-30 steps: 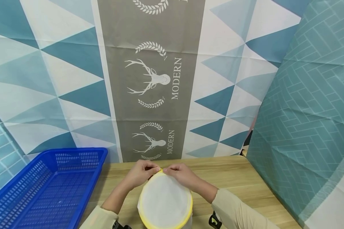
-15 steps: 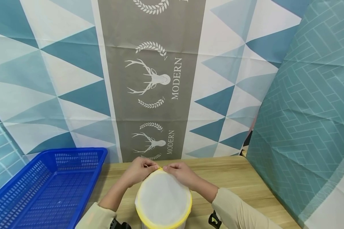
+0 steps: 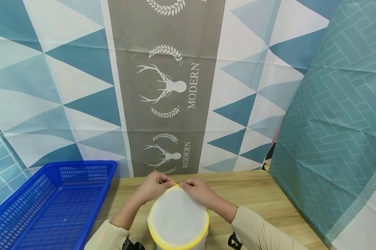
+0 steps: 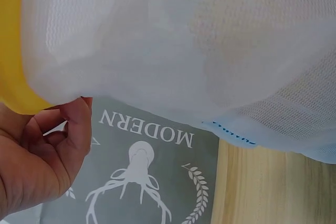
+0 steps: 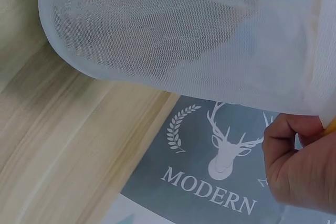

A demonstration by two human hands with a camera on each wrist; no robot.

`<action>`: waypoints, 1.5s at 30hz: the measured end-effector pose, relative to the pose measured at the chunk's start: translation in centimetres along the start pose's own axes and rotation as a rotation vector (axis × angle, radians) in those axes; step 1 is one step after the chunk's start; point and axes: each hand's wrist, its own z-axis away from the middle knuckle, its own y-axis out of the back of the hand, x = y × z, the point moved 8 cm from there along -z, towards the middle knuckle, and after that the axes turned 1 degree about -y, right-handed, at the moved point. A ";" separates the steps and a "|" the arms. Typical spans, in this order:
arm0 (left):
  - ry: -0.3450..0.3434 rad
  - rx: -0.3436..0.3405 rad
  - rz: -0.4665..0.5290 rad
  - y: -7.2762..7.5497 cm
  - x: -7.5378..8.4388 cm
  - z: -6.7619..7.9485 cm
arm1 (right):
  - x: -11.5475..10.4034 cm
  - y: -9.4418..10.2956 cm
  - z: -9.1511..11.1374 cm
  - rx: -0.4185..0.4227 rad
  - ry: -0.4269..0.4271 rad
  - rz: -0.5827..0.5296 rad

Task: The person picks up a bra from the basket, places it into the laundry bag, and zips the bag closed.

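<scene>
A round white mesh laundry bag (image 3: 179,217) with yellow trim stands in front of me, its top facing up in the head view. My left hand (image 3: 151,187) pinches the yellow trim at the far side of the rim. Close beside it, my right hand (image 3: 198,192) pinches the same edge, the two sets of fingertips nearly meeting. Seen from the left wrist, the yellow band (image 4: 10,51) curves down to the left fingers, and something pale shows through the mesh. In the right wrist view the bag's rounded bottom (image 5: 68,51) is over the wooden tabletop.
A large blue plastic basket (image 3: 59,205) with perforated walls stands to the left. The wooden table (image 3: 256,205) reaches back to a patterned cloth (image 3: 163,114) with deer prints. A teal cloth (image 3: 341,114) hangs along the right side.
The bag's top has shifted slightly to the left and its far edge has tilted a little. The left hand has risen slightly; both hands keep pinching the yellow trim.
</scene>
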 end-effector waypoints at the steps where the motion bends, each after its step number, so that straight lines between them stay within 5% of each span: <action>1: 0.001 0.001 0.005 0.0 -0.1 0.0 | 0.1 0.0 0.0 0.001 0.001 -0.003; 17: 0.044 0.026 0.072 0.3 -1.1 0.7 | 1.2 0.2 0.1 0.018 -0.053 -0.003; 30: 0.036 0.049 0.053 -0.2 -0.7 0.5 | 0.5 -0.8 -0.2 -0.060 -0.006 -0.070; 45: 0.025 0.048 0.055 0.0 -0.2 0.7 | 1.2 -0.6 -0.4 -0.022 -0.024 -0.073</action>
